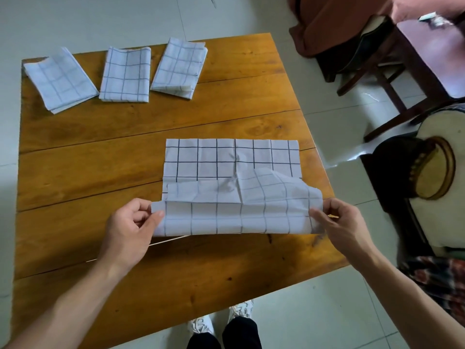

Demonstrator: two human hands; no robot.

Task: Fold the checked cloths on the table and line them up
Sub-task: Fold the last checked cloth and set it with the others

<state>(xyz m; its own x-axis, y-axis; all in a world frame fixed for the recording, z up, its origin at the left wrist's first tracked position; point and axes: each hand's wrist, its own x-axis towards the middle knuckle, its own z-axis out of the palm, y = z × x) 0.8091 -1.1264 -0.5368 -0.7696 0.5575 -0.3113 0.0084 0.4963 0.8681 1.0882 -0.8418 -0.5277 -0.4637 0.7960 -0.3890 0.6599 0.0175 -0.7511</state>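
Note:
A white checked cloth (231,159) lies on the wooden table (100,152), right of centre. Its near edge is lifted and curled back over the flat part. My left hand (130,225) pinches the near left corner of that cloth. My right hand (339,220) pinches the near right corner. Three folded checked cloths lie in a row along the far left edge: one (60,80) at the left, one (125,74) in the middle, one (178,68) at the right, each tilted a little differently.
Dark wooden chairs (392,79) and a round-backed seat (432,170) stand to the right of the table on the pale tiled floor. A patterned cloth (440,280) lies at the lower right. My shoes (221,316) show below the table's near edge.

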